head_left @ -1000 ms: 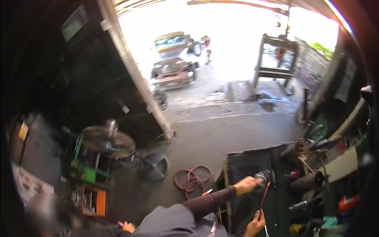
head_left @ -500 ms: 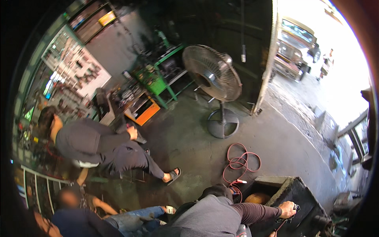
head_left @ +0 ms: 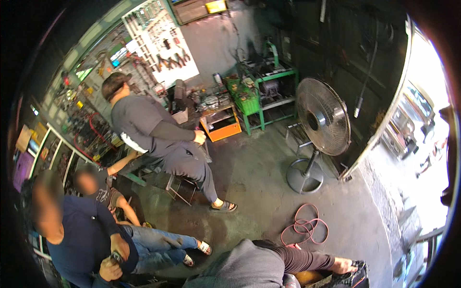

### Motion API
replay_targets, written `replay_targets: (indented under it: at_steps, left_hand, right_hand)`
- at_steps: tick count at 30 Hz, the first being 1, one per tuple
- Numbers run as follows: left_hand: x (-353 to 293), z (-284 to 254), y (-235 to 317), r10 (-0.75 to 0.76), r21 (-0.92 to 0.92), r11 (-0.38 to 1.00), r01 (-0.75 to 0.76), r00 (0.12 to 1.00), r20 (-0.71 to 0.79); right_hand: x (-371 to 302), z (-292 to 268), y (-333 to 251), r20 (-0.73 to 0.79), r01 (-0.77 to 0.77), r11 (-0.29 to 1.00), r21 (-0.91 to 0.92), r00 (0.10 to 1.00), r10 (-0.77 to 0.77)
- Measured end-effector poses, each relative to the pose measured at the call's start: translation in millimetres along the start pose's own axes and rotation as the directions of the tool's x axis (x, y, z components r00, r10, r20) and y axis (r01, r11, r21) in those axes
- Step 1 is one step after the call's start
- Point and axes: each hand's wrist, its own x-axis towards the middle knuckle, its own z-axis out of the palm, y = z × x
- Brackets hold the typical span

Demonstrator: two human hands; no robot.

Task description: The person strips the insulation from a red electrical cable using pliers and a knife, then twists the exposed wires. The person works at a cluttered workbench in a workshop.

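Reaches to the lower right with the left hand [head_left: 342,265], with fingers bent down over a dark, lumpy, partly glinting item [head_left: 356,269] at the black-walled box [head_left: 363,283]. Cannot tell whether to call that a firm pinch or a loose touch; cannot see the right hand, nor judge its state. Could lose the dark item or scrape knuckles on the box, from handling it at the very edge of view. Might knock the rounded, tan-brown object [head_left: 309,277] below the forearm by dropping the elbow. Could snag a foot in the thin, red, looped hose [head_left: 298,221] on the grey floor, because of its loose coils. May also bump the light-coloured, patterned sandals [head_left: 205,247] nearby, if stepping back without checking.
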Motion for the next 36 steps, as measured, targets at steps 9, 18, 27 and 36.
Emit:
replay_targets:
  at_steps: [9, 18, 27, 36]
  left_hand:
    - [-35, -38, 13, -0.306, -0.427, 0.834, 0.351, 0.936, 0.173]
    - [-62, -81, 19, -0.49, -0.405, 0.822, 0.402, 0.86, -0.142]
    - [-57, -73, 21, -0.55, -0.619, 0.639, 0.456, 0.834, 0.047]
    - [-65, -81, 84, -0.445, -0.829, 0.439, 0.346, 0.886, 0.134]
  right_hand:
    - [30, 56, -38, 0.202, 0.107, 0.987, 0.117, 0.971, -0.129]
    - [18, 101, -82, 0.357, 0.131, 0.966, 0.221, 0.911, -0.205]
    - [17, 67, -56, 0.284, 0.085, 0.981, 0.172, 0.95, -0.132]
    - [4, 19, -13, 0.173, -0.022, 0.992, 0.122, 0.985, 0.0]
